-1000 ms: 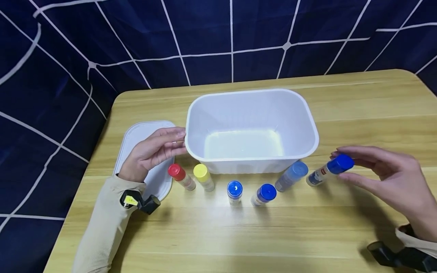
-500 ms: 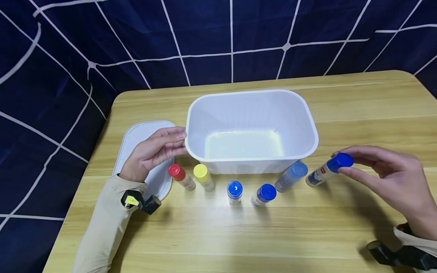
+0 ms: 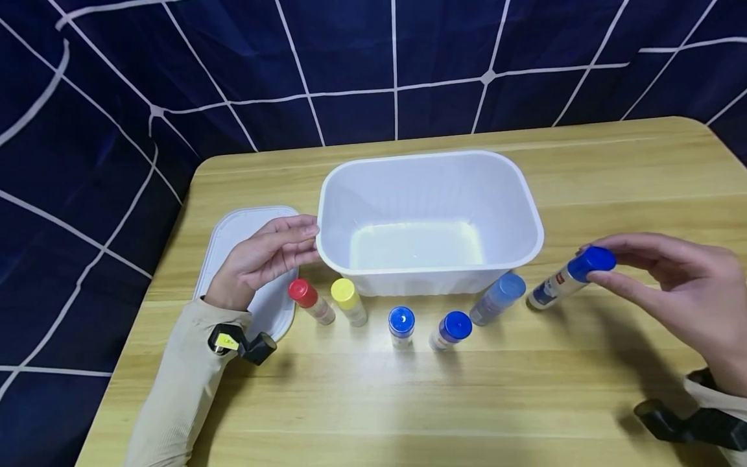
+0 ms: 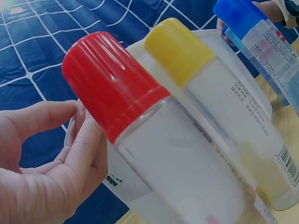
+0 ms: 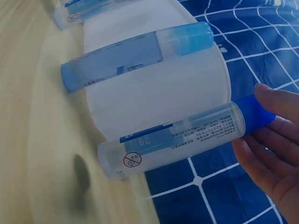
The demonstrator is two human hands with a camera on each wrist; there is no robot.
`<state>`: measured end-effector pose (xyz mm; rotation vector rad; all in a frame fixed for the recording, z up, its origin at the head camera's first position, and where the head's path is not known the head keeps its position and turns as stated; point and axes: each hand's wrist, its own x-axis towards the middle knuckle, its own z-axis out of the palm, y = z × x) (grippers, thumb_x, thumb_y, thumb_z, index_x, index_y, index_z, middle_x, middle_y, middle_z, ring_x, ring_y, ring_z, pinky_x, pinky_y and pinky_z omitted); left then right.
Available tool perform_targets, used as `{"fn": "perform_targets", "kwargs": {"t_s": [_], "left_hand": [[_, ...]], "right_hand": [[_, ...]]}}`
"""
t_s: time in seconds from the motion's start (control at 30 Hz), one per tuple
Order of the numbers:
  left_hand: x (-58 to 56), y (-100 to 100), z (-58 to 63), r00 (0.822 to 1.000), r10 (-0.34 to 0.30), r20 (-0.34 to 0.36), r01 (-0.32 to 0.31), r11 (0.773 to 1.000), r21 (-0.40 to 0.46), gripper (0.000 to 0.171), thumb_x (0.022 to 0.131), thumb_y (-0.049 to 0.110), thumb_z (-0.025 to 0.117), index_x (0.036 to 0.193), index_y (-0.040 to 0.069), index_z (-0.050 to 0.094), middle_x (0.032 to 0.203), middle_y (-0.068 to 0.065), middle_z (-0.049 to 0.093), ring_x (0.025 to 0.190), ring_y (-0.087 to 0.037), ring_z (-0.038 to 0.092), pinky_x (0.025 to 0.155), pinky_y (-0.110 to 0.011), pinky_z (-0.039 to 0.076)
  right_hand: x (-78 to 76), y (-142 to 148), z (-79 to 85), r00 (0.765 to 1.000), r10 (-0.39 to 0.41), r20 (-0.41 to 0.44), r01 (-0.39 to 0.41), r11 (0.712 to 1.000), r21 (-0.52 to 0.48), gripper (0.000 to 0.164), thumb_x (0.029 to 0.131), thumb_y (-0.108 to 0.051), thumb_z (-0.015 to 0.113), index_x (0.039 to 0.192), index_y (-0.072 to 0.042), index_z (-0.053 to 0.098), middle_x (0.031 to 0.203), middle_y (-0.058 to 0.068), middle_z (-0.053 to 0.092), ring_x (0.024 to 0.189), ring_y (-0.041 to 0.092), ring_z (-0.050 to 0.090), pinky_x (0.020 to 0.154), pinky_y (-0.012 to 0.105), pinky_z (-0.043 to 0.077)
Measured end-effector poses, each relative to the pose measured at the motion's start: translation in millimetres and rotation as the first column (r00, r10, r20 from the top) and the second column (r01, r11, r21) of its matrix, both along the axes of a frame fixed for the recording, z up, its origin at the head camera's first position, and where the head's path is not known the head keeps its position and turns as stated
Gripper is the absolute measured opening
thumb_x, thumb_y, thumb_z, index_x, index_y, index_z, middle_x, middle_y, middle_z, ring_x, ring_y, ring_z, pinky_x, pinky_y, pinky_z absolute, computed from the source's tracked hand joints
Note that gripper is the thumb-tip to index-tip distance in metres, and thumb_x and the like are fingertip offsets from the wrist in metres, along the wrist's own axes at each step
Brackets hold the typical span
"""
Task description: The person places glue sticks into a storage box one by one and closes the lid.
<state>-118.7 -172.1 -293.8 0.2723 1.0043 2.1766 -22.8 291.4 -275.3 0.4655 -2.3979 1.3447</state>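
My right hand (image 3: 679,285) pinches the dark blue cap of a glue stick (image 3: 557,285) between thumb and fingers. This glue stick leans to the right, with its lower end close over the table. At the left end of a white plastic box (image 3: 449,283), my left hand (image 3: 262,259) holds the rim between thumb and fingers. Several capped glue sticks stand in front of the box: a red-capped one (image 3: 311,301), a yellow-capped one (image 3: 349,302), two dark-blue-capped ones (image 3: 401,326) and a light-blue one (image 3: 497,299). The red-capped stick looms large beside my left hand in the left wrist view.
A white lid (image 3: 274,305) lies on the wooden table (image 3: 373,415), partly under my left hand and forearm. Behind the table hangs a dark blue cloth (image 3: 350,58) with white grid lines. The inside of the box shows a bare bottom.
My right hand has moved slightly up and to the right, drawing the pinched glue stick along with it. The left hand and the box hold their place.
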Motion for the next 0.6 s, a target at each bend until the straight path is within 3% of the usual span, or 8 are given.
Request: {"fn": "perform_targets", "kwargs": {"t_s": [0.2,0.43,0.47,0.6], "left_hand": [[-0.6,0.3,0.5,1.000,0.013,0.000,-0.013,1.000,-0.012,0.018,0.096,-0.004,0.055,0.111,-0.004,0.065,0.103,-0.014,0.069,0.093,-0.022,0.069,0.085,-0.031,0.056],[-0.2,1.4,-0.6,1.000,0.017,-0.007,-0.017,0.999,-0.030,0.018,0.096,-0.003,0.055,0.111,-0.004,0.064,0.102,-0.014,0.068,0.092,-0.021,0.069,0.085,-0.031,0.056],[-0.1,1.7,-0.6,1.000,0.015,-0.010,-0.016,0.999,-0.031,0.018,0.096,-0.003,0.055,0.111,-0.004,0.064,0.102,-0.014,0.068,0.092,-0.021,0.069,0.085,-0.031,0.056],[-0.4,3.1,-0.4,1.000,0.006,-0.023,-0.007,0.999,-0.036,0.017,0.096,-0.003,0.054,0.110,-0.003,0.065,0.102,-0.013,0.068,0.092,-0.020,0.068,0.086,-0.031,0.056]], "right_hand": [[-3.9,2.7,9.6,0.998,-0.051,0.035,0.052,0.999,-0.018,0.036,0.071,0.028,0.067,0.105,0.016,0.063,0.103,-0.002,0.071,0.091,0.007,0.066,0.086,0.009,0.048],[-14.6,16.9,10.8,0.999,0.051,0.006,-0.049,0.974,-0.222,0.036,0.077,0.028,0.060,0.112,0.023,0.055,0.108,0.009,0.069,0.094,0.013,0.066,0.089,0.013,0.049],[-15.6,17.9,13.3,1.000,0.026,0.002,-0.026,0.983,-0.182,0.035,0.078,0.026,0.060,0.113,0.022,0.055,0.108,0.009,0.069,0.095,0.012,0.066,0.088,0.013,0.049],[-22.5,22.0,21.1,0.999,0.041,-0.025,-0.046,0.967,-0.251,0.030,0.081,0.024,0.059,0.110,0.024,0.054,0.107,0.014,0.069,0.094,0.016,0.067,0.085,0.014,0.051]]}}
